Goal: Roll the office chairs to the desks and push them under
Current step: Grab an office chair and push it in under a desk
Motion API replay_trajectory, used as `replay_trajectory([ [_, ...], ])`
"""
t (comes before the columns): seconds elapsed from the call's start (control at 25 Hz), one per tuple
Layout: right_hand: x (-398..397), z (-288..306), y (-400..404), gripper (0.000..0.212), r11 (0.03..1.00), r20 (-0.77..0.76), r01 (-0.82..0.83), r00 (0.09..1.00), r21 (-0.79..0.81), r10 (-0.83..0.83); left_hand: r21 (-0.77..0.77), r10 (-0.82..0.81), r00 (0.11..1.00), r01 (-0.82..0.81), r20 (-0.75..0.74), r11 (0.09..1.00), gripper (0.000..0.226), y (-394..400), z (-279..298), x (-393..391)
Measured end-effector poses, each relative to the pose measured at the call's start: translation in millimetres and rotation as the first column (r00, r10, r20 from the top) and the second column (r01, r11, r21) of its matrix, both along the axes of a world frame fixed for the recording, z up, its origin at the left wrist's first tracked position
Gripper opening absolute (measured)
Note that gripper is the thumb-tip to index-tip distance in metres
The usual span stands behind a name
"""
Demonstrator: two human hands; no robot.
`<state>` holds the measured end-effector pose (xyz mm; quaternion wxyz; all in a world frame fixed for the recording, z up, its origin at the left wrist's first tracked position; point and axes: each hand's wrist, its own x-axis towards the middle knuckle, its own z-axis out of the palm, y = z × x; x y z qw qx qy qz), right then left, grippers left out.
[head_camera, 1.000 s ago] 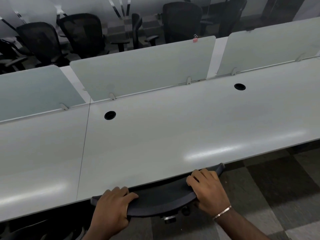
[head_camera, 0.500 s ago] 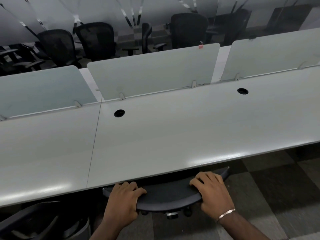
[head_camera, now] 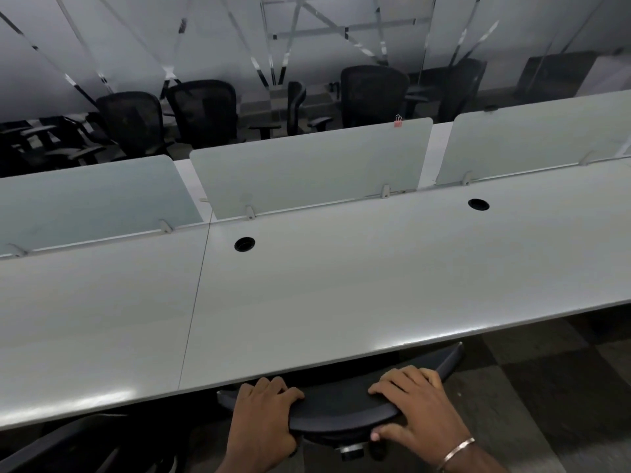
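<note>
Compared with a second ago, the long pale grey desk top (head_camera: 341, 295) reaches further down the view and covers more of the black curved backrest of the office chair (head_camera: 341, 404); more of the frosted glass wall (head_camera: 205, 39) shows at the top.

The two round black cable holes (head_camera: 244, 244) in the desk hold nothing that can be made out.

The left hand (head_camera: 263, 418) grips the backrest's top edge at its left end, fingers curled over the far side and thumb on the near side. The right hand (head_camera: 416, 407) holds the right part, fingers over the top and thumb tucked under the near edge. A thin metal bangle (head_camera: 457, 450) circles the right wrist. The chair sits under the desk's near edge, only its backrest top and a bit of dark mechanism below showing.

Other black mesh chairs (head_camera: 201, 110) stand beyond the frosted divider panels (head_camera: 307, 169), one of which carries a small red binder clip (head_camera: 398, 123).
</note>
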<state>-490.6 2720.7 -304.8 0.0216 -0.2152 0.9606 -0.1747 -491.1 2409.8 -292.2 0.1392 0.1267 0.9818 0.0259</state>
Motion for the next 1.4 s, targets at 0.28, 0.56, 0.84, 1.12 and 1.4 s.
replay_trajectory([
  [0.28,-19.4,8.5,25.6,0.077,0.985,0.119,0.066,0.989,0.161,-0.086,-0.059,-0.016,0.998,0.019,0.054,0.998,0.069,33.0,-10.2,-1.2],
  [0.56,1.1,4.5,4.3,0.075,0.98,0.052,0.151,0.986,0.131,-0.159,-0.041,-0.026,0.999,0.025,-0.03,0.999,0.068,18.5,-18.0,4.5],
  [0.84,17.4,1.1,-26.5,0.074,0.978,0.026,0.174,0.984,0.112,-0.178,0.02,-0.02,0.996,0.022,-0.091,1.0,0.06,-14.2,-16.6,5.3],
  [1.12,45.0,-1.3,-42.3,0.076,0.957,-0.035,0.244,0.97,0.159,-0.241,0.123,-0.056,0.987,0.075,-0.153,0.989,0.072,-9.2,-13.9,29.0],
  [1.4,75.0,-1.1,-30.1,0.094,0.989,0.103,0.137,0.984,0.06,-0.142,0.267,-0.093,0.973,0.149,-0.213,0.952,0.086,29.0,0.8,64.0],
])
